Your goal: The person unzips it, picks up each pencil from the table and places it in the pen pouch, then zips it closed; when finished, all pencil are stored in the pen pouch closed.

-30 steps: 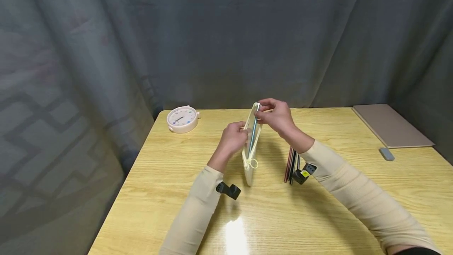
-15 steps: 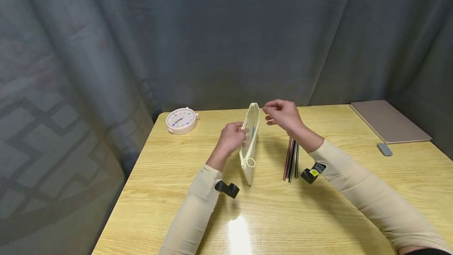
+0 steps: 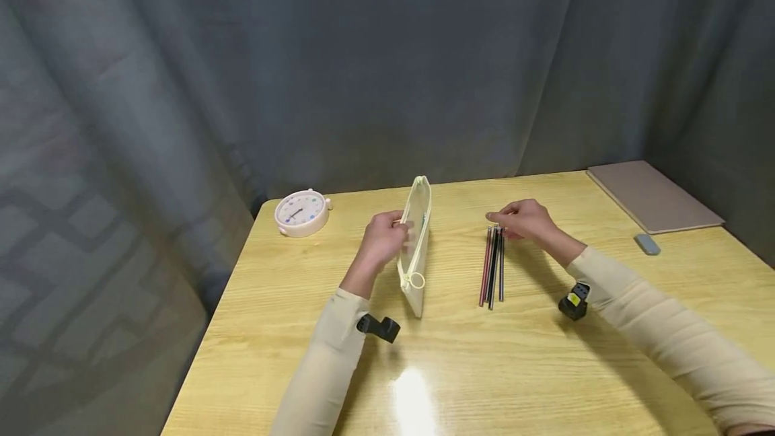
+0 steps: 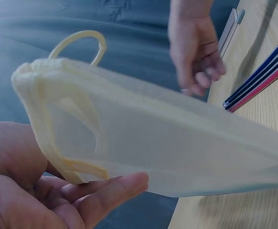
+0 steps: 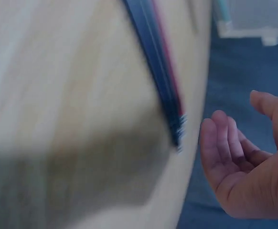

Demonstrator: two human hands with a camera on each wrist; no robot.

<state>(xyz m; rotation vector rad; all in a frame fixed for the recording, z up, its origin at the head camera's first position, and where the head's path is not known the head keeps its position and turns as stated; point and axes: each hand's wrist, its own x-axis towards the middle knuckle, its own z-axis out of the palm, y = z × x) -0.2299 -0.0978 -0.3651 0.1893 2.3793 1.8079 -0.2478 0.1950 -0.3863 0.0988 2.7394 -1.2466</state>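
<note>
My left hand (image 3: 385, 237) grips the side of a pale, see-through zip pouch (image 3: 418, 247) and holds it upright with its mouth open. In the left wrist view the thumb side and fingers lie around the edge of the pouch (image 4: 144, 133). A teal pencil-like stick (image 5: 223, 12) shows inside the pouch in the right wrist view. Over the far ends of several dark and red pencils (image 3: 493, 264) hovers my right hand (image 3: 528, 219). Its fingers are loosely bent and hold nothing; the right wrist view shows a gap between thumb and fingers (image 5: 220, 138).
A pink round clock (image 3: 303, 212) lies at the table's back left. On the right are a brown notebook (image 3: 656, 195) and a small grey eraser-like block (image 3: 648, 243). Dark curtains (image 3: 375, 73) hang behind the wooden table (image 3: 339, 268).
The right hand let go of the teal stick, which slid down into the pouch, then moved right and down to the pencils. The left hand keeps its grip on the pouch.
</note>
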